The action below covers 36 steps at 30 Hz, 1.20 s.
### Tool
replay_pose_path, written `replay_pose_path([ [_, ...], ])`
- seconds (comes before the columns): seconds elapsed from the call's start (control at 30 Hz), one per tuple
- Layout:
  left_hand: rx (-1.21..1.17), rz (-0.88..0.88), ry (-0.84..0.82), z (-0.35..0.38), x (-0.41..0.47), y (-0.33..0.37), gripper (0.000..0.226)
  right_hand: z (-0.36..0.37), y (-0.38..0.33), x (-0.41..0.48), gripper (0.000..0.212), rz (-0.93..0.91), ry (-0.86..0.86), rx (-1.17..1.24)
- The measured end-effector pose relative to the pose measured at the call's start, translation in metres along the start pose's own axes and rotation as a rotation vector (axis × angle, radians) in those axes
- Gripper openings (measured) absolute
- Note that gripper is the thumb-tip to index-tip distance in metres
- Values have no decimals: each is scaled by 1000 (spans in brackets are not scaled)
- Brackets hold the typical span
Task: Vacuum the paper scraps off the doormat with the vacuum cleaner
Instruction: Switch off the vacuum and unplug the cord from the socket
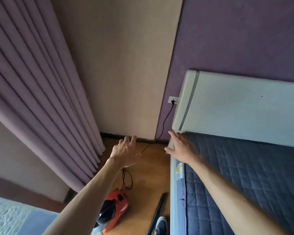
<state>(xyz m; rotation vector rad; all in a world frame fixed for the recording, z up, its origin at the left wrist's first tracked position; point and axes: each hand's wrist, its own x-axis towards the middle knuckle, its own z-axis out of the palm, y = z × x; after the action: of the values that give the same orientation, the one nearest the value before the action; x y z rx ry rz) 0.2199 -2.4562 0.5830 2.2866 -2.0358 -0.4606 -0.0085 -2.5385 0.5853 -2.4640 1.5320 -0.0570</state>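
- My left hand (126,150) reaches forward over the floor, fingers loosely spread, gripping nothing.
- My right hand (181,148) is flat and wide, fingers straight, over the top corner of the bed by the white headboard (236,106). I cannot tell whether it rests on the corner or is just above it.
- The vacuum cleaner (115,207), red with a black top, sits on the wooden floor (148,175) below my left forearm, between the purple curtain (41,90) and the bed. Neither hand touches it.
- Its black cord (165,120) loops on the floor beside it, then climbs the purple wall to a white socket (173,100), where a black plug is pushed in.
- A black hose (157,212) lies on the floor along the side of the bed, near my dark shoe (161,225).
- A blue mat (7,216) with a pale pebble pattern shows at the lower left corner, well apart from the vacuum cleaner.
- A small label (180,170) with a yellow mark is stuck on the mattress edge beside the dark blue quilted cover (253,175); its print is too blurred to read.
- No writing can be made out on the vacuum cleaner.
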Motion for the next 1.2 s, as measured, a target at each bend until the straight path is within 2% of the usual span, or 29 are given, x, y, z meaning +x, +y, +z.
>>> replay_pose_path([
  [0.2,-20,70,54,-10,64,41,68,-29,50,46,66,-2,42,-2],
  [0.63,85,85,67,-21,181,115,71,-63,139,127,73,-1,18,21],
  [0.93,119,102,43,-15,232,123,70,-66,161,166,73,0,12,11],
  [1.2,106,132,-44,18,291,118,70,-42,183,216,73,24,-31,13],
])
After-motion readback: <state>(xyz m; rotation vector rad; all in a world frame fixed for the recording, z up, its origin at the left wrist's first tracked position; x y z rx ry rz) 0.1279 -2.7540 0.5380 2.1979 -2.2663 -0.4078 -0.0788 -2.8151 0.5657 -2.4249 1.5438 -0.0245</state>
